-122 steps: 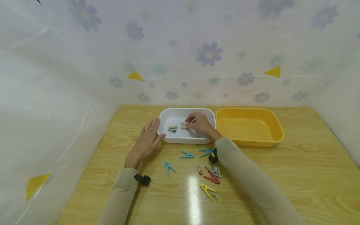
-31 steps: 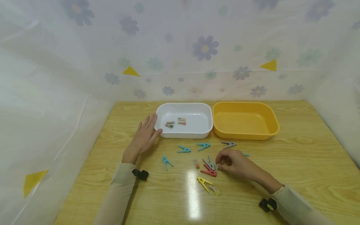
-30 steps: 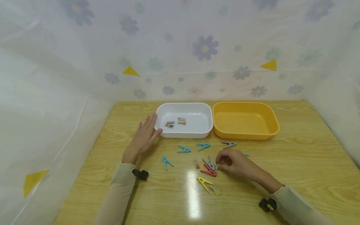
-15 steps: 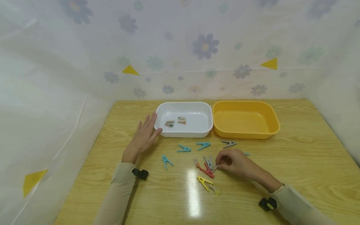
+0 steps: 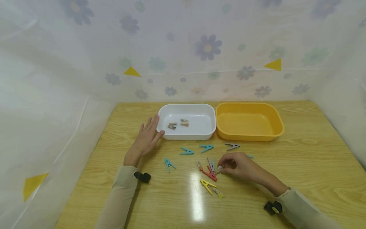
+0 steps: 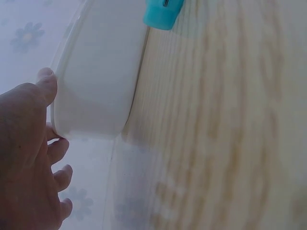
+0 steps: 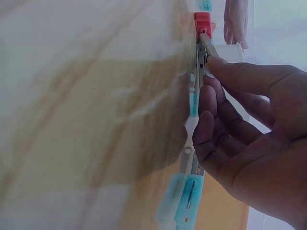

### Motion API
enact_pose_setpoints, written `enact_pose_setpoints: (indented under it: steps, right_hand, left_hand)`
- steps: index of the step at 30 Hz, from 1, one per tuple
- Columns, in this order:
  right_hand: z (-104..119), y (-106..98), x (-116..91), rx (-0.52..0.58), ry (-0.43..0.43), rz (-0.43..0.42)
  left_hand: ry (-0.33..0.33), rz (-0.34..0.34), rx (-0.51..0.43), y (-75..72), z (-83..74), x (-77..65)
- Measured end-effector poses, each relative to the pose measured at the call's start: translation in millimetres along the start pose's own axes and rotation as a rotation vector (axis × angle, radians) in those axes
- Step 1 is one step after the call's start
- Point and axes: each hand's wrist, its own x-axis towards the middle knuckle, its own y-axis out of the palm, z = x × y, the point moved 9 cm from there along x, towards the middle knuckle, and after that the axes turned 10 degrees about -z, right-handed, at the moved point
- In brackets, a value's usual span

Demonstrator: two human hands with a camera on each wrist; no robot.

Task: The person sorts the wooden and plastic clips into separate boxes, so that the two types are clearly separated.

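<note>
My right hand (image 5: 238, 165) pinches a small wooden clothespin (image 5: 218, 170) with a whitish tip between thumb and fingertips, low over the table. Right beside it lie a red clothespin (image 5: 211, 174) and a grey clothespin (image 5: 211, 163), close together. The right wrist view shows the wooden clothespin (image 7: 206, 45) slanting away from the fingertips toward the red one. With its fingers extended, my left hand (image 5: 144, 140) touches the left end of the white tray (image 5: 187, 137). Several small wooden clothespins (image 5: 184, 122) lie inside that tray.
An orange-yellow tray (image 5: 251, 138) stands against the white tray's right side. Blue clothespins (image 5: 187, 151) and another grey clothespin (image 5: 232, 146) lie in front of the trays. Nearer lie a yellow clothespin (image 5: 208, 185), a wooden one with a yellow tip (image 5: 218, 193) and one with an orange tip (image 5: 199, 166).
My right hand has come from inside the white tray to the loose clothespins and taken the wooden one, which has turned. The red clothespin has swung round slightly. The left hand stays at the tray.
</note>
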Motion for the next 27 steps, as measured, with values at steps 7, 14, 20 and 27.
enact_pose_setpoints:
  steps: [7, 14, 20, 27]
  right_hand:
    - [4.3, -6.4, 1.2, -0.050, -0.025, -0.013]
    - [8.4, -14.9, 5.2, -0.056, -0.040, -0.076]
    - [17.2, -23.7, 8.6, -0.076, -0.075, -0.145]
    - [30.9, -34.1, 17.1, -0.059, -0.151, -0.226]
  left_hand:
    - [-0.001, -0.001, -0.005, -0.9, -0.9, -0.4]
    - [-0.005, 0.000, -0.008, -1.5, -1.3, -0.6]
    - [-0.004, 0.003, -0.014, -1.9, -1.6, -0.9]
    - [0.000, 0.001, -0.004, -0.5, -0.5, -0.4]
